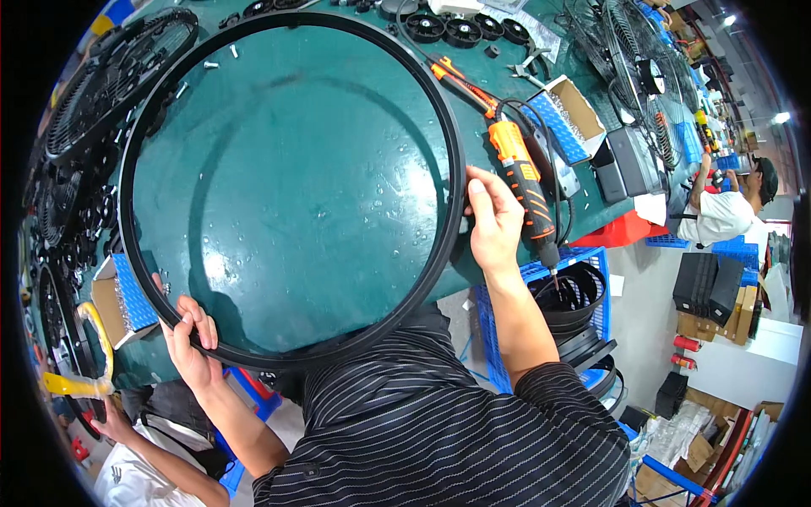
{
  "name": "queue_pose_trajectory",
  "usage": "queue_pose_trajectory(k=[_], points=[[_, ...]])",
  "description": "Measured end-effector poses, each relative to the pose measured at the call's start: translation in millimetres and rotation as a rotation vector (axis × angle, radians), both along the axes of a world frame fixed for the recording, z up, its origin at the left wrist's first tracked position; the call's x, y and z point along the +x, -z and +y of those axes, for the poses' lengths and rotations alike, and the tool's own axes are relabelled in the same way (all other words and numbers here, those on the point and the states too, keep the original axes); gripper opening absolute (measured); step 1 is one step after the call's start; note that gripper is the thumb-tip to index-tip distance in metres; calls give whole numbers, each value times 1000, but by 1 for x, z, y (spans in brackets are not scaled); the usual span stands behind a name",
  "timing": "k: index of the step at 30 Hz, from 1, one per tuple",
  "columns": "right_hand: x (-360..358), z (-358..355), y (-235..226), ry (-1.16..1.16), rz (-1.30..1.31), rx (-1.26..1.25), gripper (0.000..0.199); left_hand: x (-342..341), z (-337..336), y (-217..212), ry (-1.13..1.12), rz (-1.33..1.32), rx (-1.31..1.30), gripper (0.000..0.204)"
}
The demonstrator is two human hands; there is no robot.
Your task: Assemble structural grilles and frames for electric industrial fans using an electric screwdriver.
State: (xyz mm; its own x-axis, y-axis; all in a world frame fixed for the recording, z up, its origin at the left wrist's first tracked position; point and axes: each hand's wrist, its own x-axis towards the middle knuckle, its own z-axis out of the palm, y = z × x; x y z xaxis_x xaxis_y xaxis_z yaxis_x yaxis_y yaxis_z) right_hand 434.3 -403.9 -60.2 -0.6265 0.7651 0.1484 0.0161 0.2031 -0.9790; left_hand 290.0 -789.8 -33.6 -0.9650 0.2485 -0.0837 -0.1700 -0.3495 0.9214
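A large black hoop (457, 165) is held up over the green tabletop (321, 186), and its shadow falls on the surface inside it. My left hand (193, 336) is closed round the hoop's lower left, with fingers curled over the rim. On the right side, my right hand (495, 218) grips the rim, thumb on top. Just right of that hand lies an orange and black power screwdriver (517, 169) with its cord. Several small screws (211, 64) lie on the table, visible through the hoop.
Open boxes of small hardware stand at right (574, 118) and left (127, 296). Black fan grilles (118, 84) crowd the far left; more stand at far right. Below the table's right edge, a blue crate (494, 338) holds black hoops. Co-workers are at lower left (152, 465) and far right (731, 211).
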Motion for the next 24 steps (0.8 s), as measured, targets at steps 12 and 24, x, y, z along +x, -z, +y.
queue_pose_trajectory(k=[12,24], points=[[2,-1,-5,-99,57,-67,27,3,0,0,-9,46,44,74],[0,-6,-8,-79,57,-36,28,2,-3,-1,-40,-1,46,78]])
